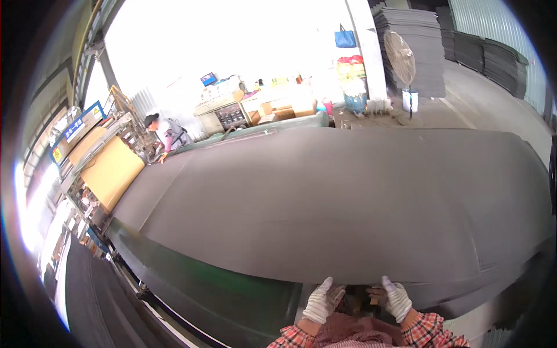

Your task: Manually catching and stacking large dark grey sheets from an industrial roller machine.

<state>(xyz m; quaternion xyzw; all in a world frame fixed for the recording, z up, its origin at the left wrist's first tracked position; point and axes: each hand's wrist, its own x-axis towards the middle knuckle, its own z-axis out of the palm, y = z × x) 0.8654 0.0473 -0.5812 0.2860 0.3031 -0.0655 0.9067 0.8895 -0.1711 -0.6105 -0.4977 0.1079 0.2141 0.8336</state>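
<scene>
A huge dark grey sheet (325, 203) spreads across the conveyor, its near edge just in front of me. My left hand (322, 301), in a whitish knit glove, is at that edge, thumb up against it and fingers curled at the rim. A short way to the right, my right hand (396, 299) wears a similar glove and pinches the same edge, thumb on top. The fingertips are partly hidden at the rim. Both sleeves are orange-and-black checked.
A green conveyor belt (209, 296) runs under the sheet at the left. A co-worker (171, 134) leans over the far left edge, beside a machine with a yellow panel (113, 173). Behind stand a pedestal fan (400, 58), stacked grey sheets (415, 52) and a cluttered table (278, 104).
</scene>
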